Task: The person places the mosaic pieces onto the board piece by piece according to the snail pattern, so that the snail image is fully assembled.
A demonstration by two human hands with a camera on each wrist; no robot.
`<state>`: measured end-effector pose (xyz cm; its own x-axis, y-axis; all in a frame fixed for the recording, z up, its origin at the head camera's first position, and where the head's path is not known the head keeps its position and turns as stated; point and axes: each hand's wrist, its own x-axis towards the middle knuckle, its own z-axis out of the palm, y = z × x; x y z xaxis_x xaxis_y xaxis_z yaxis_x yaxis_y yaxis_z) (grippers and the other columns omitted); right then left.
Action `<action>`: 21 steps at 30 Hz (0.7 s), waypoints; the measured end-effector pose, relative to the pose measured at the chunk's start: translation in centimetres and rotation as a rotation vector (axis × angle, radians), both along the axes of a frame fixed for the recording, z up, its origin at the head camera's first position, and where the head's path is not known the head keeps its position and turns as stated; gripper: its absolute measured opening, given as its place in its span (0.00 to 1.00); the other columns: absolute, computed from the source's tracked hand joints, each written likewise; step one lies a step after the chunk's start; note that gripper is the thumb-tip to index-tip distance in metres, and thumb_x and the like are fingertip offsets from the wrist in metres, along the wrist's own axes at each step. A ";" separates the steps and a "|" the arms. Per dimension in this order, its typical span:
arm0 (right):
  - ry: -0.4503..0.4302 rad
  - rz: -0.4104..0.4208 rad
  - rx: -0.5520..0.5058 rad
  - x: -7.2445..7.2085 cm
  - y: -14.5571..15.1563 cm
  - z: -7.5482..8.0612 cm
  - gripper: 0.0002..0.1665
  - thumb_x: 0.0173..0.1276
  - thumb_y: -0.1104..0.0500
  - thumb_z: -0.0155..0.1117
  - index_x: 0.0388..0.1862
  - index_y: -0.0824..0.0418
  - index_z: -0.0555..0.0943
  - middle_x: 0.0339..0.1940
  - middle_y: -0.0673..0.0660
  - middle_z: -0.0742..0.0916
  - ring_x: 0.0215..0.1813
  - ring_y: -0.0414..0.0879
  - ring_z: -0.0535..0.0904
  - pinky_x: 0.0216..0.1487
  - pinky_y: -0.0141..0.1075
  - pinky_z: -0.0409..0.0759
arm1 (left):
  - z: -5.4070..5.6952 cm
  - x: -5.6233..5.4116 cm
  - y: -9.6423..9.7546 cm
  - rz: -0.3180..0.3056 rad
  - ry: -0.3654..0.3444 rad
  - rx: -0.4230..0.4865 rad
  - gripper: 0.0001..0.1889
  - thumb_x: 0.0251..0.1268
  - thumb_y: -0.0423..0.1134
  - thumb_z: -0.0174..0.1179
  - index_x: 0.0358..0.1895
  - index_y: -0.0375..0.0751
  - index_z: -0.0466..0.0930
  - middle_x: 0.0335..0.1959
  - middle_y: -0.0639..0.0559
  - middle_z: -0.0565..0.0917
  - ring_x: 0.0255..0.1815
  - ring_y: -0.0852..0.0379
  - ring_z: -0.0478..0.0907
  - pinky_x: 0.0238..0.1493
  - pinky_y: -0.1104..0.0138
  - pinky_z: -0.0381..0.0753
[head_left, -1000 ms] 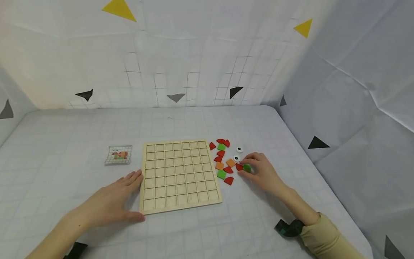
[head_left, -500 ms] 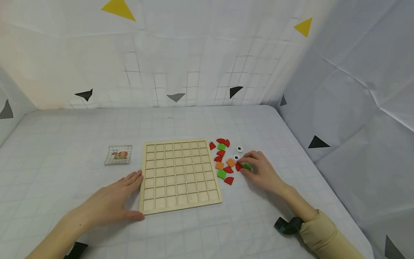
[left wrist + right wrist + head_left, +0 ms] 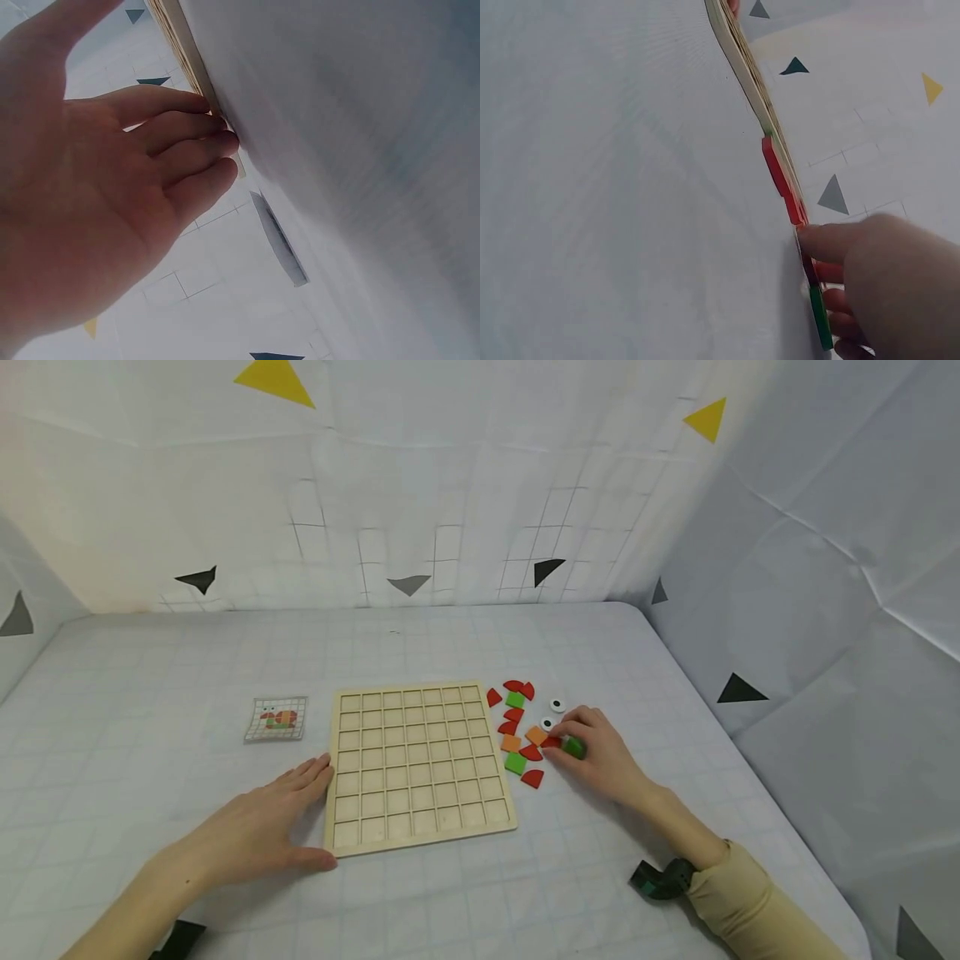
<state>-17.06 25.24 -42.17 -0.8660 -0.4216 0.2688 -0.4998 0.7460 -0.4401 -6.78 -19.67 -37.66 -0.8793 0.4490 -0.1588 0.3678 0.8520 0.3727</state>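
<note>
A square wooden grid board [image 3: 423, 839] lies flat on the table. My left hand [image 3: 258, 827] rests at its left side, fingertips and thumb against the edge, fingers straight; the left wrist view shows the same fingertips [image 3: 225, 142] at the board's rim. To the right of the board, my right hand [image 3: 600, 756] pinches a red quarter-circle tile [image 3: 551, 742] between thumb and forefinger, low over the table. A green tile [image 3: 575, 747] lies under that palm, partly covered by the hand. In the right wrist view the thumb [image 3: 829, 241] hides part of the red tile.
Beside the board lie several red quarter-circle tiles [image 3: 532, 778], green squares [image 3: 515, 763], orange squares [image 3: 511, 743] and two white eye discs [image 3: 557, 705]. A small gridded picture card [image 3: 275, 720] lies left of the board. Fabric walls [image 3: 450, 485] stand behind and at the sides.
My right hand has moved slightly left toward the board, and the red quarter-circle tile has shifted and turned with it. The left hand has stayed at the board's edge.
</note>
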 end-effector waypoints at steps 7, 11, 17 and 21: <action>0.003 0.053 -0.003 0.2 0.2 0.1 0.13 0.63 0.59 0.74 0.48 0.56 0.87 0.44 0.49 0.81 0.49 0.43 0.71 0.47 0.39 0.78 | 0.0 0.0 0.0 0.002 -0.003 0.003 0.61 0.47 0.74 0.65 0.75 0.31 0.60 0.79 0.37 0.58 0.77 0.35 0.58 0.70 0.40 0.65; -0.011 0.043 -0.015 0.1 0.2 0.1 0.14 0.63 0.56 0.75 0.47 0.55 0.87 0.42 0.48 0.81 0.48 0.42 0.71 0.47 0.38 0.77 | 0.0 0.0 0.1 0.003 -0.005 0.002 0.61 0.47 0.75 0.64 0.76 0.31 0.60 0.79 0.37 0.58 0.77 0.35 0.58 0.70 0.40 0.65; 0.008 0.070 -0.010 0.0 0.3 -0.2 0.15 0.61 0.55 0.76 0.48 0.56 0.88 0.40 0.48 0.81 0.46 0.41 0.70 0.44 0.37 0.75 | 0.0 0.0 0.0 -0.003 0.001 -0.003 0.60 0.47 0.75 0.64 0.76 0.31 0.60 0.79 0.37 0.58 0.77 0.35 0.58 0.70 0.40 0.65; 0.012 0.082 -0.028 -0.1 0.3 -0.3 0.15 0.61 0.56 0.76 0.47 0.55 0.88 0.40 0.48 0.81 0.45 0.41 0.71 0.43 0.36 0.74 | 0.0 -0.1 0.0 -0.002 -0.005 -0.011 0.61 0.47 0.75 0.64 0.76 0.31 0.60 0.79 0.37 0.58 0.77 0.35 0.58 0.71 0.40 0.65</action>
